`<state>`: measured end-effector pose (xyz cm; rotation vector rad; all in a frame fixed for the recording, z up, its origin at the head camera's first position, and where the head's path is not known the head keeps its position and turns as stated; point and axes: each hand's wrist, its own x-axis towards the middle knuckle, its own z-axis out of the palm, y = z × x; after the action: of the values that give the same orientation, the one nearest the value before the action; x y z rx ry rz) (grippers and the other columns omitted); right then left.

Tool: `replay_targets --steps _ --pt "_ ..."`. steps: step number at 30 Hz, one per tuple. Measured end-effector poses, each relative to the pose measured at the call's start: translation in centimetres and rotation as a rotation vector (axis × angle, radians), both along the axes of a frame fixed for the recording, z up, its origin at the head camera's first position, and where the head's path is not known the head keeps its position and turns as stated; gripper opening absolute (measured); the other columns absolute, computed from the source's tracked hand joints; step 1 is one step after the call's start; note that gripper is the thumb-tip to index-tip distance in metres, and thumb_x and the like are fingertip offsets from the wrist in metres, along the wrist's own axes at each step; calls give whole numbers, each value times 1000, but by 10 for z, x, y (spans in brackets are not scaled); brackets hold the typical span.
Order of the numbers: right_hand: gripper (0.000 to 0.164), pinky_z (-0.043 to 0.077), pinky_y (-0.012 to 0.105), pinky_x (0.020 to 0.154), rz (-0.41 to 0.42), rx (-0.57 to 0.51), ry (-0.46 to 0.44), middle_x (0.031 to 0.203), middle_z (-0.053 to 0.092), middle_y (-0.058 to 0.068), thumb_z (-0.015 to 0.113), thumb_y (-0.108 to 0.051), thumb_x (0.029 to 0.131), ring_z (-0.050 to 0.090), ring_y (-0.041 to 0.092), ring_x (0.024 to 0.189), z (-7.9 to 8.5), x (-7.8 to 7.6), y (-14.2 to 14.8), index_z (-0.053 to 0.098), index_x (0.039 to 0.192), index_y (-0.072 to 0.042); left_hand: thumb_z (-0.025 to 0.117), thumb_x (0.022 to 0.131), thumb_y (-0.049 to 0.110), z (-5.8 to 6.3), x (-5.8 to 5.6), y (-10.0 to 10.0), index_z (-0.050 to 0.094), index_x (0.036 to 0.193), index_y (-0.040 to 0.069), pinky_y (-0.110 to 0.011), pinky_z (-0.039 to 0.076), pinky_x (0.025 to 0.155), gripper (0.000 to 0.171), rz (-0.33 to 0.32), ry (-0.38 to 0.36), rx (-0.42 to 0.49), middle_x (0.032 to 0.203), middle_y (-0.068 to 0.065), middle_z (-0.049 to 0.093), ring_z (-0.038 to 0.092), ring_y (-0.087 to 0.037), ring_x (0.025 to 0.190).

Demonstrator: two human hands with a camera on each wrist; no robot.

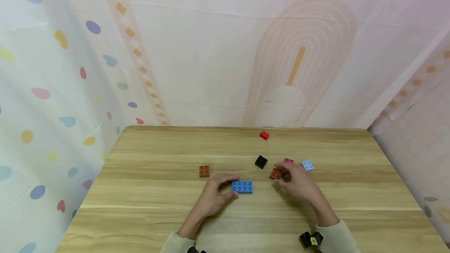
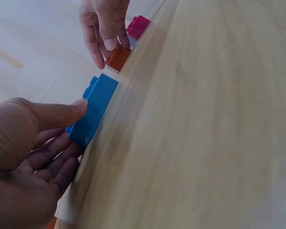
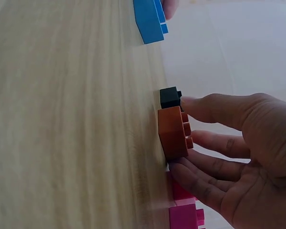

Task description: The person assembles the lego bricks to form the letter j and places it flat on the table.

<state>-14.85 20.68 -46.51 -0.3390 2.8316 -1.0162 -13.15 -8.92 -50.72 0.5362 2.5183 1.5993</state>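
My left hand (image 1: 213, 197) pinches the left end of a blue eight-stud building brick (image 1: 241, 187), thumb on the near side and fingers behind. In the left wrist view the thumb lies against the blue brick (image 2: 94, 110). To the right, my right hand (image 1: 297, 180) holds a brown-orange four-stud brick (image 1: 275, 173) between thumb and fingers. The right wrist view shows this orange brick (image 3: 172, 132) with its studs toward the palm. A black brick (image 3: 169, 97) appears beyond it, near the thumb tip.
Another brown-orange brick (image 1: 204, 171) lies left of the blue one. The black brick (image 1: 261, 162), a pink brick (image 1: 288, 160) and a light blue brick (image 1: 307, 165) sit around the right hand. A red brick (image 1: 264, 135) is near the back edge of the wooden table (image 1: 158, 190).
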Motion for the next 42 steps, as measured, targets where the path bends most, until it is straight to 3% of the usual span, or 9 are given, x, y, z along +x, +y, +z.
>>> replay_targets --steps 10,20,29,42 --pt "42 58 40 86 -16 10 21 112 71 11 79 -11 90 67 22 98 -5 -1 -2 67 128 0 80 86 6 -1 1 1 75 122 12 -54 47 110 36 23 8 -1 129 -5 71 62 -32 127" --pt "38 57 41 86 -33 31 32 112 71 9 79 -11 90 65 22 98 -4 -2 -6 69 125 -4 80 87 7 1 -1 1 76 120 17 -52 46 112 35 48 -54 3 131 -4 70 61 -29 129" --pt "37 56 46 94 -35 37 17 122 71 10 79 -12 90 64 27 110 -5 -1 -8 70 126 -7 80 87 9 -2 -1 0 76 121 18 -54 45 112 35 41 -69 1 132 -5 69 61 -30 128" --pt "34 57 43 91 21 7 39 120 71 9 76 -10 92 66 25 109 -6 2 -15 70 125 -8 80 87 10 -3 -1 1 76 120 20 -54 45 113 34 42 -66 7 132 -5 70 61 -29 129"
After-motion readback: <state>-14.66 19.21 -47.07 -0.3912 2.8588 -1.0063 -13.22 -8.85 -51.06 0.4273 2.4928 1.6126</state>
